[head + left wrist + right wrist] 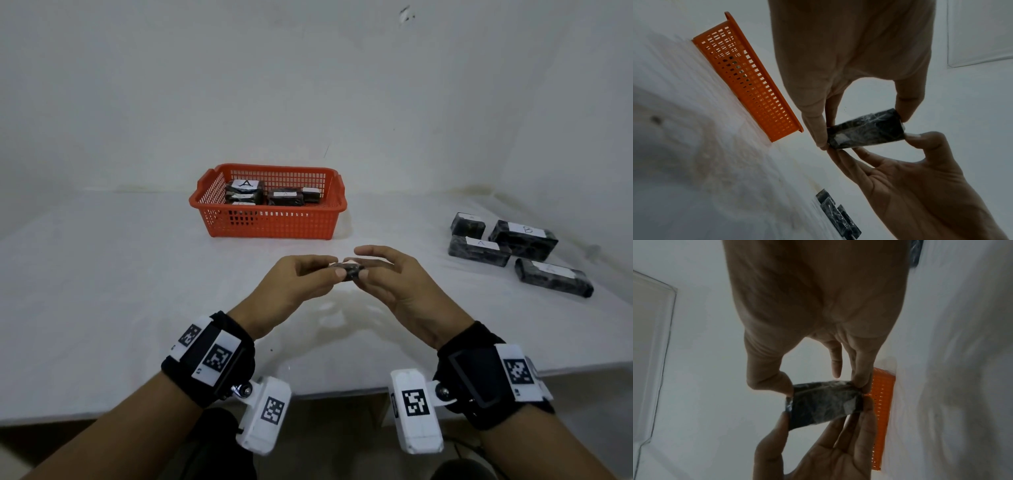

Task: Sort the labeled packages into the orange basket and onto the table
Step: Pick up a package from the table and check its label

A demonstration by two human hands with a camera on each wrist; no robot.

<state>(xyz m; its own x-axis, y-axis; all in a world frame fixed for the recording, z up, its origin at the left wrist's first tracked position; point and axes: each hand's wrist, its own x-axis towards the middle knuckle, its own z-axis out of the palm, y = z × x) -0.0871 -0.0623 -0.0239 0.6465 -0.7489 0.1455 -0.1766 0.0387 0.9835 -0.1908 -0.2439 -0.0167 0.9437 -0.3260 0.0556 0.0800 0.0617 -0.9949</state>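
Two bare hands meet above the middle of a white worktop (102, 274), sharing one small dark package (349, 270) wrapped in clear film. The left hand (294, 284) pinches one end of it between thumb and fingertips; the right hand (394, 277) pinches the other end the same way. The package is held in the air, clear of the worktop, just in front of an orange basket (270, 222). In the left wrist view a pale patch shows on the package's wrapping (840, 138), too blurred to read.

The orange basket stands farther back on the worktop, and several dark packages with white labels lie inside it; the rearmost one (245, 186) shows the letter A. Well to the right, four more dark labelled packages (520, 251) lie close together on the worktop. Both wrists wear black straps carrying white camera units with square black-and-white markers.
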